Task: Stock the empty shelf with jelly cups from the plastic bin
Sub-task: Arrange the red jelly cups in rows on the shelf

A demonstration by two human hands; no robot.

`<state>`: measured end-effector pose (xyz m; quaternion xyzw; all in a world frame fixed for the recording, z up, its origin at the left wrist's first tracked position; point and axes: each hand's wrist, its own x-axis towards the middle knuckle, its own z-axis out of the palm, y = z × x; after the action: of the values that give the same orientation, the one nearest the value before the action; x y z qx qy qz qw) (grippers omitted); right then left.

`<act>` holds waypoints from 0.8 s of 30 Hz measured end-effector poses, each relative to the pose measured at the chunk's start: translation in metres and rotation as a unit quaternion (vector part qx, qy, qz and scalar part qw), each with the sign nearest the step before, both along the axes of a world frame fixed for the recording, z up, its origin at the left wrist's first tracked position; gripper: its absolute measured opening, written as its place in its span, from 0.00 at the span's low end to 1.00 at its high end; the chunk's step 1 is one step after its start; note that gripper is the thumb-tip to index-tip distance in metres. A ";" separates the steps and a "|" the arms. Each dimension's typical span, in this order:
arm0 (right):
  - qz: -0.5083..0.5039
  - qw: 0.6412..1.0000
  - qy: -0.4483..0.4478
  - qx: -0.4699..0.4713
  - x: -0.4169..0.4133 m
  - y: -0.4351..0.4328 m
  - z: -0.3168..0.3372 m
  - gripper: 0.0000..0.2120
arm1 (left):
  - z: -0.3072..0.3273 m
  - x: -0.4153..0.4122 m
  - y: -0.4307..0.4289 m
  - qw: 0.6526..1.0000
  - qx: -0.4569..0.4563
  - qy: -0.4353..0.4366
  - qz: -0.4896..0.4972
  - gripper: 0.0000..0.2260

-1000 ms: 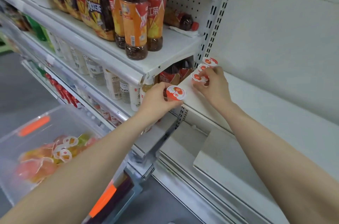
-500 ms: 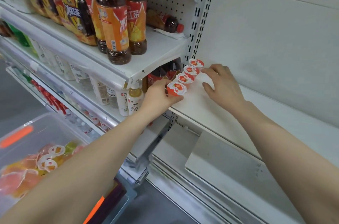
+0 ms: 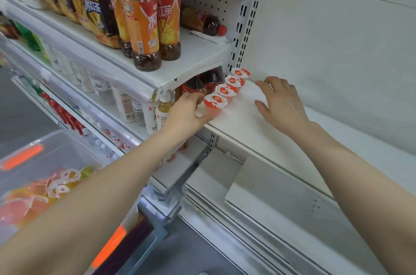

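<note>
Head cam, single frame.

- L hand [image 3: 186,114]: grasping the nearest cup [image 3: 215,103] of the row. Thumb is at the cup's near side, fingers curled round its left side. Cup is upright at the near left corner of the shelf [image 3: 258,135].
- R hand [image 3: 281,103]: released, holds nothing. It is palm down over the shelf w/ fingers loosely spread, just right of the row and apart from the cups. Fingertips are near the back wall [image 3: 337,49]. Cannot tell whether the palm touches the shelf.
- Row of jelly cups [image 3: 226,91]: 4 total, red-and-white lids, in one line along the shelf's left edge, running near to far. Lids touch or overlap neighbour to neighbour. Farthest cup [image 3: 240,72] sits by the slotted upright [image 3: 242,26].
- Plastic bin [image 3: 56,141]: clear, low at near left, partly behind the L forearm. Loose cups [image 3: 40,193] inside are orange, yellow and pink, but blurred. Orange latch [image 3: 21,157] on its rim.
- Adjacent unit, left: tea bottles [image 3: 139,17] stand upright on the upper shelf. One bottle [image 3: 202,22] lies on its side behind them.
</note>
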<state>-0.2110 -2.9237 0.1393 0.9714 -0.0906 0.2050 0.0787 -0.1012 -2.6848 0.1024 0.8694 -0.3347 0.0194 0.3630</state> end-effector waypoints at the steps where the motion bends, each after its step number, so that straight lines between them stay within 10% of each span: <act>1: -0.001 1.000 -0.005 -0.002 -0.003 0.005 0.002 0.23 | 0.001 0.000 0.006 1.000 0.011 -0.011 -0.001 0.27; 24: 0.080 0.995 0.015 0.061 -0.037 0.325 -0.106 0.21 | -0.094 0.008 0.327 0.979 0.192 -0.074 0.008 0.21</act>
<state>-0.2476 -2.5987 0.0337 0.9815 -0.0241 0.1900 0.0036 -0.0935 -2.3575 0.0082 0.9219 -0.3506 0.0217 0.1633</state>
